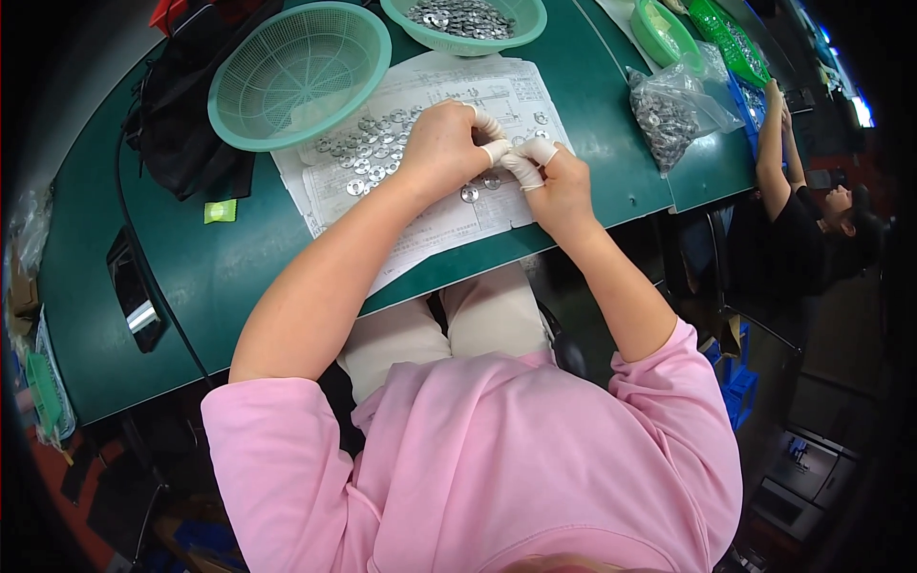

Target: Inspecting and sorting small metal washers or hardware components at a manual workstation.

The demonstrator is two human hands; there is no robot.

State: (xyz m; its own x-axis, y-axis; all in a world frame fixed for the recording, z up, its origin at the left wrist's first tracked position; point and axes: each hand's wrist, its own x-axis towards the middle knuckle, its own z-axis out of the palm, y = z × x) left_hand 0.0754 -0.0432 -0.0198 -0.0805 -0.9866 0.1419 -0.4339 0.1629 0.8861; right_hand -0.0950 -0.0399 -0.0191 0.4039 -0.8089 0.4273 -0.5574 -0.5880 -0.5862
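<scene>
Over a printed sheet of paper [401,244], my left hand [445,145] and my right hand [562,187] meet with bent, pinched fingers. White finger cots cover the thumb and forefinger tips of both. Whatever sits between the fingertips is hidden or too small to name. Small round metal discs with holes [357,186] lie spread on the paper, left of my left hand. A few more discs [469,194] rest just below the fingertips, and another disc [541,118] lies beyond my right hand.
An empty-looking green mesh basket [224,115] stands at far left; another basket [537,24] holds many discs. A clear bag of metal parts [659,124] sits right. A black bag [181,143], green packet [220,211] and phone [134,286] lie left. A co-worker [812,224] sits at far right.
</scene>
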